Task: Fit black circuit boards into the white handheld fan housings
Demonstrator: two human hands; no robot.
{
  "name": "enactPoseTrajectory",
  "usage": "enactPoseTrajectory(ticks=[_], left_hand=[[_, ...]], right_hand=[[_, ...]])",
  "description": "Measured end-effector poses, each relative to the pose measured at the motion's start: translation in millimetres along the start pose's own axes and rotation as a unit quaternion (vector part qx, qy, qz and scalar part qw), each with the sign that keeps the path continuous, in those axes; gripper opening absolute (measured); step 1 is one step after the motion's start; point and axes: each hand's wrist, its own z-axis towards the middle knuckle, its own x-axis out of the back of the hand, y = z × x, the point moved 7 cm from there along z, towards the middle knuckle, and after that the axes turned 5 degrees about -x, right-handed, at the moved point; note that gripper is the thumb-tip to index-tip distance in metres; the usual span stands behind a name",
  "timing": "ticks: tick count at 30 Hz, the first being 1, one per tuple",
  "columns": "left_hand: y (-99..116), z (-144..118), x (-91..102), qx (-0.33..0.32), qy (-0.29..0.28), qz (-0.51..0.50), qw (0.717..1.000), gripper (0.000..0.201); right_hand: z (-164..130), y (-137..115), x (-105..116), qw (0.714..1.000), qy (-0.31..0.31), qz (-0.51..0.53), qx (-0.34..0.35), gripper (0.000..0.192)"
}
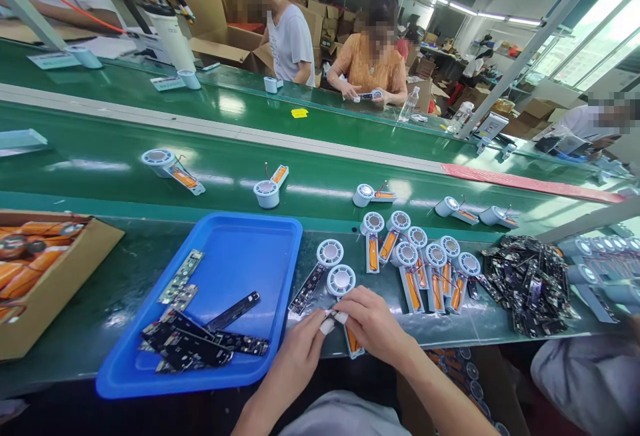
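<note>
White round-headed fan unit (345, 303) with orange battery, pinched by both hands (340, 333).

Factory assembly line
Green conveyor belt (150, 156) carrying small fans (173, 169); seated workers (373, 59) at 12 o'clock, stacked cardboard boxes (220, 23) behind.

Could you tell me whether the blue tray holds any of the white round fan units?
No, the blue tray holds only dark circuit boards; the fan units lie on the green bench beside it.

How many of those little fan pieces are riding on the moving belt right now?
5: far-left fan unit, second fan unit, middle fan unit, fourth fan unit, far-right fan unit. Others beyond the frame may be hidden.
</note>
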Motion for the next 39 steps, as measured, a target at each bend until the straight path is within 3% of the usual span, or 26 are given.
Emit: enactPoseTrajectory(ticks=[3, 7, 13, 19, 21, 24, 28, 31, 35, 39], left_hand=[[-1, 0, 1.0, 0.011, 0.016, -0.042, 0.999, 0.031], [-1, 2, -0.2, 0.023, -0.009, -0.070, 0.997, 0.030], [-4, 2, -1.1, 0.036, -0.031, -0.062, 0.997, 0.031], [-1, 1, 2.3, 0.036, -0.003, -0.044, 0.998, 0.034], [-6, -3, 3.0, 0.057, 0.020, -0.034, 0.998, 0.037], [-22, -13, 1.8, 0.116, 0.053, -0.007, 0.992, 0.041], [-32, -23, -1.6, 0.140, 0.075, -0.008, 0.987, 0.044], [-25, -22, 0.3, 0.110, 0.088, 0.002, 0.990, 0.046], [-10, -17, 4.2, 0.037, 0.096, 0.062, 0.993, 0.050], [-6, -17, 2.2, 0.005, 0.058, 0.143, 0.988, 0.056]], right_hand=[[3, 0, 3, 0.999, -0.027, 0.020, 0.005, 0.020], [5, -1, 6, 0.998, -0.055, 0.034, 0.016, 0.021], [8, 3, 5, 0.995, -0.086, 0.048, 0.014, 0.020], [8, 5, 13, 0.994, -0.080, 0.068, 0.010, 0.017], [5, 12, 25, 0.995, -0.026, 0.090, -0.039, 0.016], [-7, 29, 40, 0.980, 0.044, 0.095, -0.170, 0.019], [-25, 34, 33, 0.962, -0.039, 0.101, -0.252, 0.029], [-29, 31, 30, 0.962, -0.080, 0.100, -0.242, 0.028], [-25, 29, 37, 0.980, -0.050, 0.031, -0.192, 0.026], [-16, 18, 42, 0.994, -0.003, -0.031, -0.100, 0.022]])
